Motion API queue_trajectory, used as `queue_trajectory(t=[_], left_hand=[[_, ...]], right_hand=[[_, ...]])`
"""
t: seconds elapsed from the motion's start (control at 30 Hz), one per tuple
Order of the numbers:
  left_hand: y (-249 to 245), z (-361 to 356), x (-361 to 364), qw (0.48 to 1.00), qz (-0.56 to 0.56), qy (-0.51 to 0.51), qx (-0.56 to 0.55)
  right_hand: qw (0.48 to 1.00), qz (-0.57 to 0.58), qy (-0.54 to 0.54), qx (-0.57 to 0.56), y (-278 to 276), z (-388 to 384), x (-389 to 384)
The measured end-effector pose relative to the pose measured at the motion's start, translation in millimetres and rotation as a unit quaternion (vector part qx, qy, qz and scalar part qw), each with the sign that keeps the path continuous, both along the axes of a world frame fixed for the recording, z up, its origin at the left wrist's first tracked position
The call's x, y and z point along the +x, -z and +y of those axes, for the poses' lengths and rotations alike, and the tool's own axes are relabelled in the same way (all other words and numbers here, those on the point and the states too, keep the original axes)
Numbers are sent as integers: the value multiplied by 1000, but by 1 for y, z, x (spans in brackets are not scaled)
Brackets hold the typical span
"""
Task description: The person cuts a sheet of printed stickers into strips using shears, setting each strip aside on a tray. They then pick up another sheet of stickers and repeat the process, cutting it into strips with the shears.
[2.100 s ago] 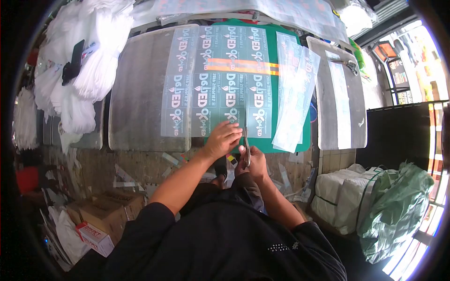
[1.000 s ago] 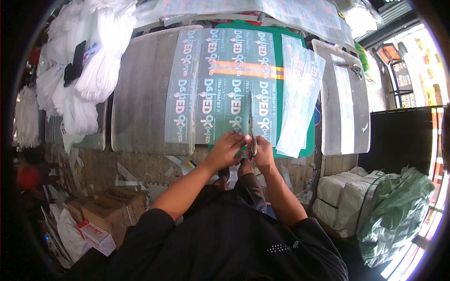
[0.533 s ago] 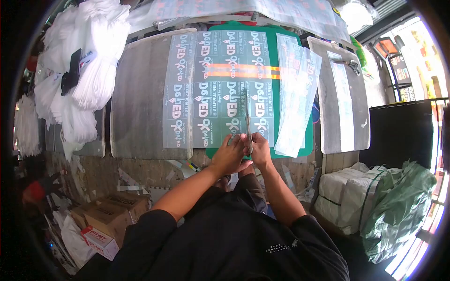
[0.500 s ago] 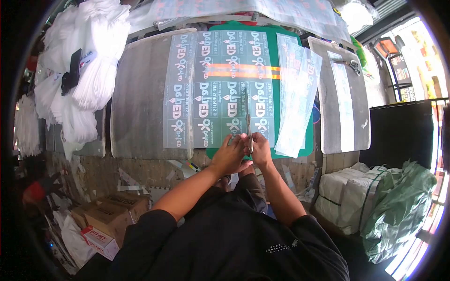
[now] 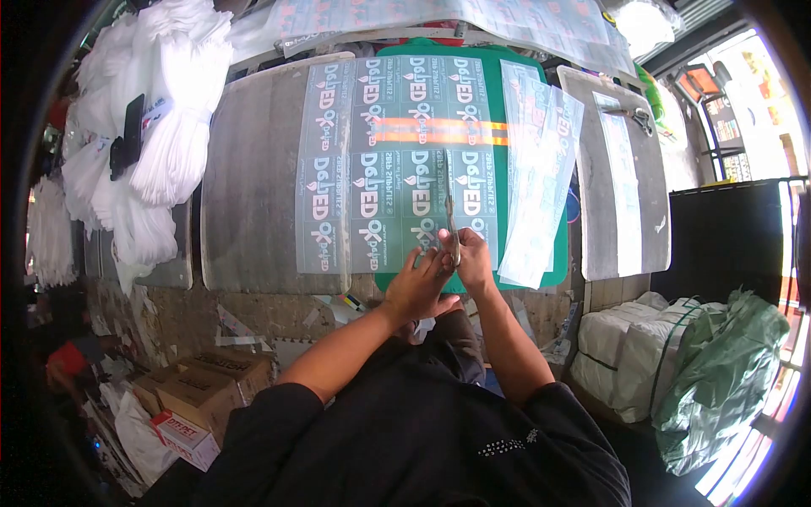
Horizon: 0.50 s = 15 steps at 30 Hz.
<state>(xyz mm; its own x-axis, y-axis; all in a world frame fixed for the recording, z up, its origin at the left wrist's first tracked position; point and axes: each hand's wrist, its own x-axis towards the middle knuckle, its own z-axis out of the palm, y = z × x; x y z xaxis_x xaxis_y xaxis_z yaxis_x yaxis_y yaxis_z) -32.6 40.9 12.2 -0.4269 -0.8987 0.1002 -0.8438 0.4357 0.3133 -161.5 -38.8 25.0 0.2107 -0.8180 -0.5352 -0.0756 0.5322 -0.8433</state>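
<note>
A clear printed film sheet (image 5: 378, 182) with repeated white lettering lies over a grey board and a green mat (image 5: 500, 203). My right hand (image 5: 475, 260) is closed around a pair of scissors (image 5: 453, 228), its blades pointing away from me along the printed columns. Just left of it, at the sheet's near edge, my left hand (image 5: 418, 286) has its fingers curled and appears to pinch the film. The fingertips of both hands are close together. Cut film strips (image 5: 541, 177) lie in a loose overlapping stack on the mat's right side.
Grey boards (image 5: 253, 177) flank the mat; on the right one lie another pair of scissors (image 5: 638, 118) and a white strip (image 5: 623, 194). White bundles (image 5: 169, 110) hang at left. Cardboard boxes (image 5: 203, 389) and wrapped white bales (image 5: 625, 355) stand below the table.
My right hand and the scissors have moved slightly away from me along the sheet. My left hand stays near the edge, with its fingers shifted a little.
</note>
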Motion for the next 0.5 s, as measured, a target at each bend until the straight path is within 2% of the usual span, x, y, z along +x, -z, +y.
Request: queue_trajectory(t=[0.17,0.5], left_hand=[[0,0,1,1000,12,2,-2],[-6,-2,2,1000,6,8,1]], right_hand=[[1000,-16,13,-8,-1,-3,1],[998,39,-6,-53,-5,-29,12]])
